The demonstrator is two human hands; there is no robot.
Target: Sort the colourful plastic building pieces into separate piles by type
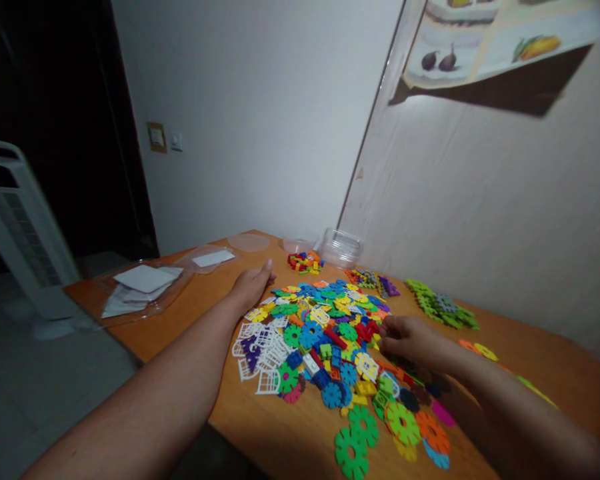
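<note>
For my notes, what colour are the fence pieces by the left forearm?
The fence pieces are white; head view.

Left arm (pixel 175 373) outstretched, left grip (pixel 253 287) thumb (pixel 268 267) raised; right arm (pixel 515 403) angled inward, right grip (pixel 407 337) loosely curled.

Floor (pixel 10 413): pale, tiled, left | appliance (pixel 17 227): white, slatted front, standing on floor | doorway (pixel 75 100): dark, behind appliance | wall (pixel 260 120): pale | switch (pixel 157 137): tan surround, on wall | fitting (pixel 177 142): white, just right of switch | poster (pixel 487 47): fruit pictures, upper right
</note>
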